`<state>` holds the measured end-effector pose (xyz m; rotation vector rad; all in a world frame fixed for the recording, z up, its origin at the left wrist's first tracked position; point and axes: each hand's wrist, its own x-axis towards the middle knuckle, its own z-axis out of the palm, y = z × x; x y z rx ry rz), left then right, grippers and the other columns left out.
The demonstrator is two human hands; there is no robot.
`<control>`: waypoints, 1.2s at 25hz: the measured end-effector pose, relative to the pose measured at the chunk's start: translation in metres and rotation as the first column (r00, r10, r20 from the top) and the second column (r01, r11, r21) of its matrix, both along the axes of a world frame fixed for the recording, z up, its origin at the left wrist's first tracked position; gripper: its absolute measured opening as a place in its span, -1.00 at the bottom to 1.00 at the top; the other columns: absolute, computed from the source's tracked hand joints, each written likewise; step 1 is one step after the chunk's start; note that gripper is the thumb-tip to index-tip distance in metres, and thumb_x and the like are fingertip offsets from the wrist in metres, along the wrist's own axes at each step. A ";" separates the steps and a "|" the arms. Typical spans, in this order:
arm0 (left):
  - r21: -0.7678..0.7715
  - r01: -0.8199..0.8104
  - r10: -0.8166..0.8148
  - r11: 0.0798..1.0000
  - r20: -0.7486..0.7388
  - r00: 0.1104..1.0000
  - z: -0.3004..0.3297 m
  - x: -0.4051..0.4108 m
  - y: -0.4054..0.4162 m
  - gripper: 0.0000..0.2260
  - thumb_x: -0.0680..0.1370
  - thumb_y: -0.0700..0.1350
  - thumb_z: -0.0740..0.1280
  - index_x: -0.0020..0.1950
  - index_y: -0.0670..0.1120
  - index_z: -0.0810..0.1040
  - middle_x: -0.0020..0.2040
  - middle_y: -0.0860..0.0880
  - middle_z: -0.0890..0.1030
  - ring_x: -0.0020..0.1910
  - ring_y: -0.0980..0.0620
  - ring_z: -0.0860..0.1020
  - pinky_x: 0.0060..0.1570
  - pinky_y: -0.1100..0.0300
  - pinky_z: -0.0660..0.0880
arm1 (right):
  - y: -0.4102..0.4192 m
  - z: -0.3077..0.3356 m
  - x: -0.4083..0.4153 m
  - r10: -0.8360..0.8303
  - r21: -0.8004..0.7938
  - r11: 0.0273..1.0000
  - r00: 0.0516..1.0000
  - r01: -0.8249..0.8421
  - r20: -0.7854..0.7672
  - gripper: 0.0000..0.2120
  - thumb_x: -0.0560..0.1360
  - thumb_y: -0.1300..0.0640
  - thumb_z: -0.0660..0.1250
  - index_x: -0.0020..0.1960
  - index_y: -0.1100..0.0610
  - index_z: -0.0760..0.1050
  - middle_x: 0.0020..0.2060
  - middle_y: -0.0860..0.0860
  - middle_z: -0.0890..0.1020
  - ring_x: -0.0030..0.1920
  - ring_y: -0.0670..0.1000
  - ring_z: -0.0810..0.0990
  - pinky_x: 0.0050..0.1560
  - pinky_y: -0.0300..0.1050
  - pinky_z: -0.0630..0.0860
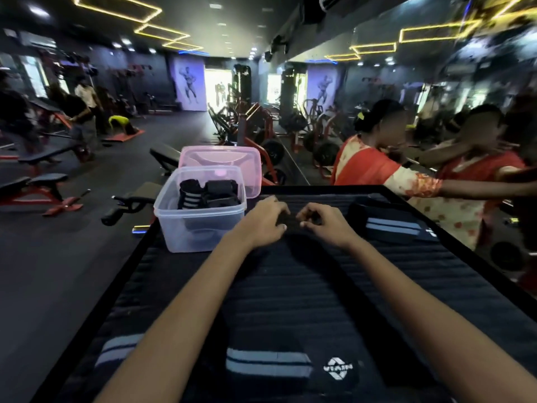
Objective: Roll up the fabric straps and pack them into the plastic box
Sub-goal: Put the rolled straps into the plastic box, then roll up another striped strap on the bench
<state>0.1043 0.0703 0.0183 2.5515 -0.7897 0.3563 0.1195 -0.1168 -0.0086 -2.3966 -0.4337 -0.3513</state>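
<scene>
My left hand (263, 221) and right hand (322, 223) pinch a black strap (290, 225) on the dark surface (290, 286). The clear plastic box (200, 210) beside them holds rolled straps (207, 194); its pink lid (220, 161) stands behind.

My one head-worn camera looks forward and down over my forearms, close above the black ribbed table (305, 286); the plastic box (200, 210) sits at eleven o'clock, the gym floor (58, 257) beyond.

ribbed black table (290, 292) | plastic box (200, 222) | pink lid (232, 158) | flat straps (392, 226)
</scene>
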 end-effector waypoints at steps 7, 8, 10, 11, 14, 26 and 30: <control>-0.155 -0.002 -0.030 0.988 -0.205 0.978 -0.015 -0.022 -0.067 -0.74 0.50 -0.15 0.39 0.18 -0.17 0.57 0.12 -0.12 0.62 0.05 0.01 0.56 0.00 0.31 0.39 | -0.074 -0.017 -0.026 -0.046 0.000 0.999 0.997 0.046 -0.060 -0.93 0.48 0.26 0.39 -0.06 0.14 0.57 -0.16 0.03 0.64 -0.11 0.02 0.59 -0.10 -0.25 0.45; -0.183 -0.015 -0.029 0.983 -0.235 0.972 -0.021 -0.022 -0.076 -0.75 0.51 -0.16 0.39 0.17 -0.17 0.57 0.10 -0.12 0.62 0.03 0.01 0.56 0.00 0.31 0.41 | -0.080 -0.020 -0.026 -0.044 -0.012 0.999 0.997 0.043 -0.062 -0.93 0.48 0.26 0.39 -0.06 0.14 0.57 -0.16 0.04 0.64 -0.11 0.03 0.59 -0.10 -0.21 0.45; -0.243 -0.045 -0.023 0.969 -0.273 0.962 -0.031 -0.020 -0.094 -0.76 0.51 -0.17 0.39 0.16 -0.16 0.57 0.09 -0.13 0.62 -0.01 0.04 0.56 0.00 0.30 0.44 | -0.090 -0.028 -0.023 -0.039 -0.028 0.999 0.997 0.037 -0.070 -0.92 0.47 0.27 0.38 -0.08 0.12 0.56 -0.18 0.03 0.64 -0.13 0.03 0.58 -0.15 -0.25 0.44; -0.262 -0.059 -0.019 0.963 -0.283 0.959 -0.036 -0.018 -0.102 -0.77 0.51 -0.18 0.39 0.16 -0.16 0.57 0.09 -0.12 0.62 -0.02 0.05 0.55 -0.01 0.29 0.45 | -0.096 -0.033 -0.022 -0.034 -0.034 0.999 0.997 0.032 -0.073 -0.92 0.47 0.27 0.38 -0.08 0.12 0.56 -0.18 0.02 0.63 -0.14 0.02 0.58 -0.18 -0.30 0.42; -0.285 -0.093 0.006 0.954 -0.290 0.957 -0.054 -0.010 -0.118 -0.76 0.52 -0.17 0.38 0.17 -0.14 0.56 0.13 -0.08 0.58 0.02 0.05 0.55 0.00 0.30 0.45 | -0.109 -0.042 -0.015 -0.004 -0.049 0.999 0.996 0.000 -0.087 -0.92 0.47 0.26 0.38 -0.06 0.13 0.55 -0.18 0.00 0.62 -0.14 -0.01 0.57 -0.22 -0.40 0.40; -0.184 -0.063 0.022 0.981 -0.219 0.975 -0.078 -0.004 -0.104 -0.71 0.51 -0.13 0.39 0.23 -0.10 0.53 0.16 0.00 0.55 0.12 0.14 0.50 0.09 0.44 0.37 | -0.122 -0.045 -0.004 0.088 -0.093 0.992 0.996 -0.088 -0.014 -0.92 0.48 0.23 0.37 -0.04 0.11 0.53 -0.10 0.01 0.57 -0.06 -0.02 0.51 -0.05 -0.18 0.45; -0.147 -0.046 0.011 0.988 -0.231 0.973 -0.078 -0.002 -0.103 -0.70 0.53 -0.11 0.38 0.25 -0.09 0.51 0.17 0.02 0.53 0.14 0.14 0.49 0.14 0.37 0.38 | -0.147 -0.032 0.005 -0.251 -0.227 0.894 0.850 0.388 0.463 -0.69 0.41 0.14 0.42 0.13 0.15 0.52 0.06 0.09 0.56 0.10 0.17 0.50 0.03 0.10 0.45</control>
